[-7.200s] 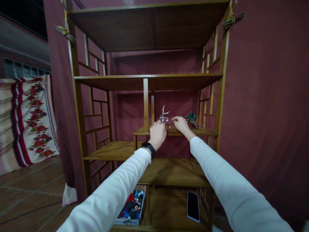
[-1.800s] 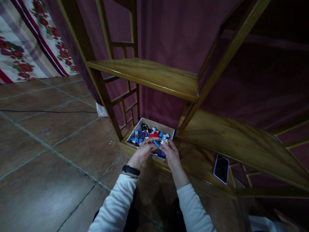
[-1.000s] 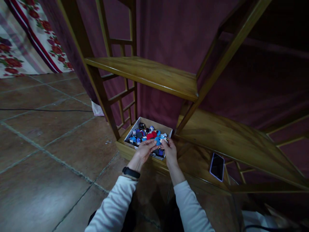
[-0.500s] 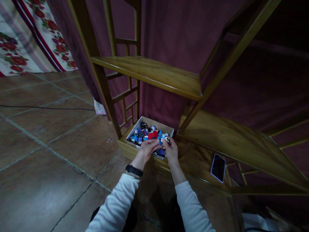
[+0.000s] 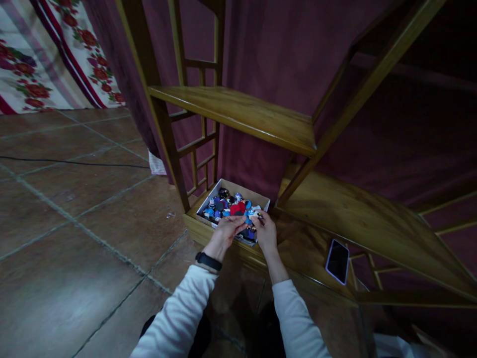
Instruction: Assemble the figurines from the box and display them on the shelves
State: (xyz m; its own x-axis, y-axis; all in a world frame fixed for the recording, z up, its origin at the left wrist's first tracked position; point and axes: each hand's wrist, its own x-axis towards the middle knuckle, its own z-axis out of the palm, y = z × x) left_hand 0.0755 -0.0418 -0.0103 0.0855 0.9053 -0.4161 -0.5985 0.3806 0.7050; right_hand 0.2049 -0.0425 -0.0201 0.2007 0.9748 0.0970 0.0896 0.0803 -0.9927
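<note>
An open cardboard box [image 5: 262,201] full of small colourful toy figures [image 5: 222,193] sits on the low wooden shelf. Over its near right part, both my hands meet at a small blue and white toy figure [image 5: 250,215]. My left hand [image 5: 225,234], with a black band on the wrist, pinches its left side with thumb and fingertips. On the other side, my right hand [image 5: 267,231] has its fingers closed round the figure. Part of the figure is hidden by the fingers. A red piece [image 5: 237,208] lies among the figures just behind it.
A wooden shelf board [image 5: 238,112] juts out above the box, with lattice bars [image 5: 197,149] to the left. A phone [image 5: 337,261] lies on the shelf to the right. A black cable [image 5: 74,162] crosses the tiled floor [image 5: 93,258].
The view has shifted slightly, so the scene sits a little further right. My hands stay at the same place over the box, still on the blue and white figure.
</note>
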